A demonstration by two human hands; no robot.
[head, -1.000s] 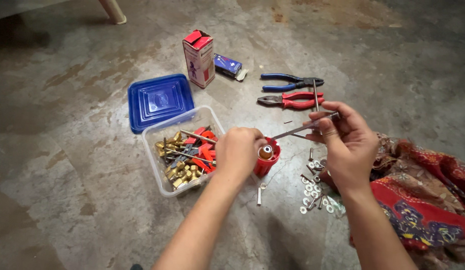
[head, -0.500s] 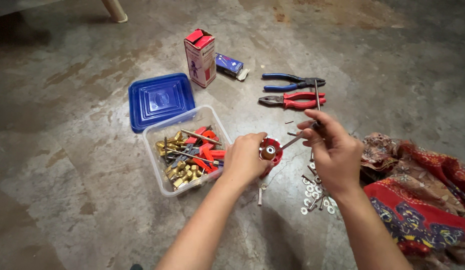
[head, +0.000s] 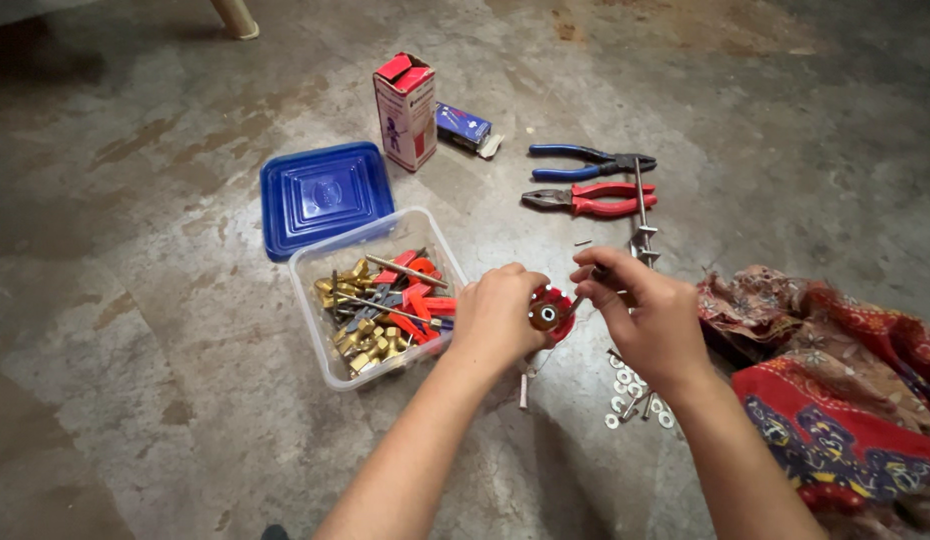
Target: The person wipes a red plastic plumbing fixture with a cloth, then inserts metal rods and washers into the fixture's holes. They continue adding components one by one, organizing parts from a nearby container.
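Head view, hands: the left hand (head: 500, 318) is closed around a small red round part (head: 547, 315) with a brass centre, at the middle of the frame, held just above the floor.
Head view, right hand: the right hand (head: 640, 310) has its fingers pinched shut on a thin metal rod (head: 577, 300) whose tip meets the red part's edge.
What has changed: a second ago the rod was held longer and higher, slanting toward the upper right; half a second ago it had drawn in; now only a short bit shows between the hands, and the right hand has come down close to the left. I judge the rod is being worked into the red part.
Where the part is: centre frame, between both hands, just right of the clear plastic box (head: 315, 330).
Box contents: brass fittings, red pieces and more rods, piled loosely.
Around, upper left: a blue lid (head: 325, 195) touches the box's far edge.
Around, top centre: a red and white carton (head: 405, 110) stands upright, a small blue packet (head: 463, 127) lies beside it.
Around, upper right: blue-handled pliers (head: 585, 160) and red-handled pliers (head: 590, 202) lie side by side, a long threaded rod (head: 640, 205) crossing near their heads.
Around, lower right: loose washers (head: 635, 400) sit under the right wrist; a patterned red cloth (head: 835, 400) lies at the frame's right edge.
In the way: nothing lies between the hands; the washers are near the right forearm.
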